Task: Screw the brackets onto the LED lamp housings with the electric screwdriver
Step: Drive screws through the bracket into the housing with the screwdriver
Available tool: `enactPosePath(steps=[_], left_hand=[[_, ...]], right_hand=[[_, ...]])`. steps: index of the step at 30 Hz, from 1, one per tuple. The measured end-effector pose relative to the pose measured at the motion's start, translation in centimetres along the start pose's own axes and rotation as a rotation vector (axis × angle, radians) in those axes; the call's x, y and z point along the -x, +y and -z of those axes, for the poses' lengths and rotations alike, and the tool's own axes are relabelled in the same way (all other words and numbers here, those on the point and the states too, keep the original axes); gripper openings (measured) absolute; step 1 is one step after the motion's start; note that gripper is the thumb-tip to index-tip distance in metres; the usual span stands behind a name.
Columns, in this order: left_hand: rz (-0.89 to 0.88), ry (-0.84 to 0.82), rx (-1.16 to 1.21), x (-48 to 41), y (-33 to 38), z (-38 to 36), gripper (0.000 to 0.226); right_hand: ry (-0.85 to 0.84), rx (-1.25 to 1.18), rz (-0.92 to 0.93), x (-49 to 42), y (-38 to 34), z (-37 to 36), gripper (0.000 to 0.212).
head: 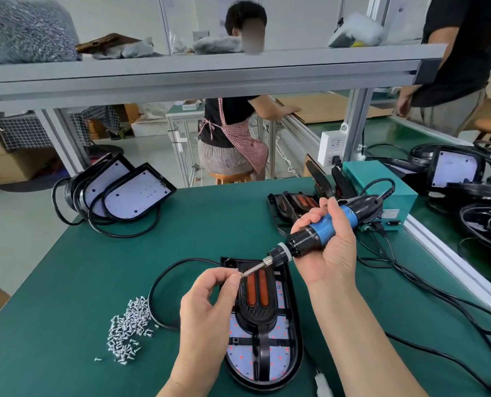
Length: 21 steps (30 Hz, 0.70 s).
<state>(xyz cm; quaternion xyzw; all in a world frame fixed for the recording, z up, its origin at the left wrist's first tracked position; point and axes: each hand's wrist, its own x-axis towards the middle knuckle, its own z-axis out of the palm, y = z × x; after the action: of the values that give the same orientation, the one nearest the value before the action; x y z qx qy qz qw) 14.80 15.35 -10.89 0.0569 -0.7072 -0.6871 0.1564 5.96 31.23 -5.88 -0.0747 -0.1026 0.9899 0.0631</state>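
A black LED lamp housing [288, 351] lies on the green table in front of me, with a black bracket [257, 308] showing two orange slots laid on top of it. My right hand [331, 247] grips the blue-and-black electric screwdriver [321, 232], tilted with its bit pointing down-left. My left hand [209, 305] pinches a small screw [241, 275] against the bit's tip, just above the bracket's upper left corner. A pile of loose silver screws [129, 328] lies to the left of the housing.
Two more housings [124, 190] with coiled black cable lean at the back left. Other brackets [293, 204] and a teal power box [381, 184] sit at the back right. Cables [410, 285] cross the table's right side. One person sits beyond the bench; another stands at the right.
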Motion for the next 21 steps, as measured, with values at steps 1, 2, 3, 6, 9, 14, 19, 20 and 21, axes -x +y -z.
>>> enactPosePath(steps=[1,2,3,6,9,14,19,20,21], left_hand=[[0.0,-0.001,-0.004,0.0,0.03,-0.05,0.014],[0.001,-0.002,-0.006,0.0,0.05,-0.08,0.014],[0.001,-0.003,-0.006,0.0,0.08,-0.15,0.013],[0.012,0.002,0.001,-0.01,0.23,-0.34,0.013],[0.026,0.017,0.008,-0.05,0.39,-0.48,0.012],[0.041,0.023,0.003,-0.15,0.45,-0.6,0.01],[0.06,0.031,0.013,-0.34,0.18,-0.45,0.006],[0.07,0.032,0.02,-0.36,0.15,-0.43,0.007],[0.078,0.035,0.024,-0.38,0.1,-0.43,0.007]], right_hand=[[0.0,-0.011,0.007,0.0,-0.12,0.02,0.027],[-0.001,-0.015,0.013,-0.03,-0.2,0.05,0.027],[-0.001,-0.015,0.016,-0.05,-0.25,0.09,0.028],[0.013,-0.011,0.013,-0.08,-0.15,0.3,0.029],[0.037,-0.009,-0.001,-0.04,0.0,0.45,0.028],[0.062,-0.006,-0.007,-0.01,0.1,0.64,0.025],[0.083,-0.005,-0.009,-0.08,0.16,0.81,0.023],[0.086,-0.007,-0.012,-0.13,0.17,0.84,0.023],[0.09,-0.009,-0.013,-0.17,0.16,0.9,0.023]])
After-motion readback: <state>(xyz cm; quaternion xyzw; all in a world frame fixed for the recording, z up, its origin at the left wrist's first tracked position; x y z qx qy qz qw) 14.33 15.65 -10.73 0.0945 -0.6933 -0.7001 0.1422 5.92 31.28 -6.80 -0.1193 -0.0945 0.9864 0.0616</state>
